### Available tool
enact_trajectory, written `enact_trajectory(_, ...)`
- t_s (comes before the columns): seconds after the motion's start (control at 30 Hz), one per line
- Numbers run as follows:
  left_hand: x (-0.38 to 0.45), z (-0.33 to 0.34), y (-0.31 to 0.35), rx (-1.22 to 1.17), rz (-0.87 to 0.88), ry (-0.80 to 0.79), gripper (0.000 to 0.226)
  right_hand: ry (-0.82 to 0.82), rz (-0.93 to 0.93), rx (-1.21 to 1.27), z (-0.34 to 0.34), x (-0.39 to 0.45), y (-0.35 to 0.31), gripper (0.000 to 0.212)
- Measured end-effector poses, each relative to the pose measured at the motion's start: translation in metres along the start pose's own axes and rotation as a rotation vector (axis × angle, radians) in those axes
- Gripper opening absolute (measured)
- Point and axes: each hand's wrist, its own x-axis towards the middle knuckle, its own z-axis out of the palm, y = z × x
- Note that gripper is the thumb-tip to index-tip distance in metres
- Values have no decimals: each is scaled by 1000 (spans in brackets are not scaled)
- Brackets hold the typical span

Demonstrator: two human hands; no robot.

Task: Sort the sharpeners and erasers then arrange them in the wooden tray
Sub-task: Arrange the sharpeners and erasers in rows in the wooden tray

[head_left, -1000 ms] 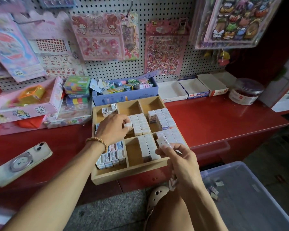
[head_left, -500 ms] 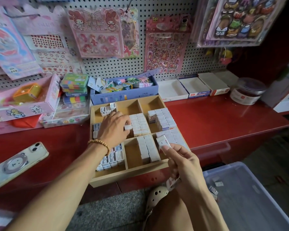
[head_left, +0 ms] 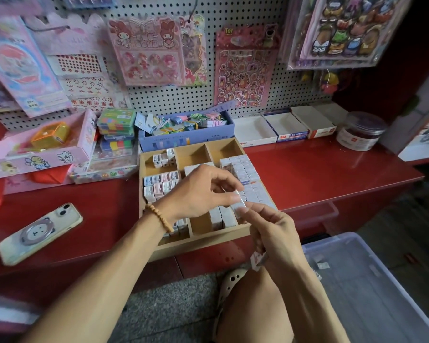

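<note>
The wooden tray sits on the red counter, split into compartments. Small sharpeners fill its left cells, and rows of white erasers fill the right ones. My right hand holds up a white eraser over the tray's front right, with more small pieces tucked in its palm. My left hand reaches across the tray and pinches the same eraser with thumb and forefinger.
A phone lies on the counter at left. A blue box of small items and empty white boxes stand behind the tray. A clear jar is at right. A plastic bin stands on the floor at lower right.
My left hand left the eraser row in the middle of the tray and moved right to meet my right hand at the eraser it holds up.
</note>
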Motion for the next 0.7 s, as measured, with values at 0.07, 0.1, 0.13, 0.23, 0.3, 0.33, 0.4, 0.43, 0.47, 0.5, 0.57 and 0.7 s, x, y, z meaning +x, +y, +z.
enact_trajectory(0.07, -6, -4, -4, 17, -25, 42, 13, 50, 10, 57, -1, -1, 0, 6)
enact_trajectory(0.1, -9, -6, -8, 63, -47, 63, 14, 77, 19, 83, -2, -2, 1, 8)
enact_trajectory(0.13, -14, -7, -13, 132, -75, 75, 15, 96, 28, 102, -4, -2, 2, 8)
enact_trajectory(0.23, -26, -2, -26, 349, -152, 51, 15, 116, 52, 127, -8, -5, 5, 17)
enact_trajectory(0.3, -29, 6, -32, 431, -170, 40, 13, 127, 66, 133, -10, -6, 7, 20)
enact_trajectory(0.33, -30, 11, -35, 462, -165, 42, 12, 130, 72, 132, -10, -6, 8, 20)
enact_trajectory(0.4, -28, 22, -40, 518, -135, 46, 11, 135, 76, 132, -11, -6, 10, 20)
enact_trajectory(0.43, -28, 29, -43, 537, -116, 50, 11, 139, 77, 136, -12, -6, 10, 20)
enact_trajectory(0.47, -27, 34, -45, 543, -100, 62, 11, 144, 79, 142, -13, -6, 11, 20)
enact_trajectory(0.5, -27, 38, -47, 530, -90, 81, 12, 149, 82, 149, -13, -5, 11, 20)
enact_trajectory(0.57, -25, 41, -49, 470, -89, 127, 10, 155, 85, 165, -14, -4, 11, 17)
enact_trajectory(0.7, -24, 39, -54, 382, -138, 133, 3, 166, 129, 238, -13, 0, 14, 12)
